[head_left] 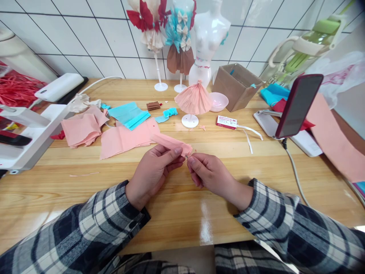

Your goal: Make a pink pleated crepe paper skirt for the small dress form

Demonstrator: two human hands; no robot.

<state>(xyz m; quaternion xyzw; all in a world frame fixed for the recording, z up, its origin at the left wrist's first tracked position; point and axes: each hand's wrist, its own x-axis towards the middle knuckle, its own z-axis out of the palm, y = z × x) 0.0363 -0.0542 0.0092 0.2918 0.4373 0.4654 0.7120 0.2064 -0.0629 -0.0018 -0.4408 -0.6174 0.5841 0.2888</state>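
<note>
My left hand [161, 165] pinches a folded strip of pink crepe paper [173, 144] between thumb and fingers, above the wooden table. Close beside it, my right hand [209, 171] is closed in a pinch at the strip's near right end. Something small and dark shows between the two hands' fingertips, too small to name. Beyond them stands a white mini mannequin [208, 42] with a pleated pink paper skirt [195, 98] at its base. Flat pink crepe paper sheets [129, 139] lie to the left, next to a folded blue sheet [129, 115].
Two dressed mini mannequins [180, 57] stand against the tiled wall. A pink bowl [219, 101], a cardboard box [236, 85] and a small red-and-white box [226, 121] sit at the back right. A phone on a stand [299, 106] rises at right; a white rack [31, 133] stands at left.
</note>
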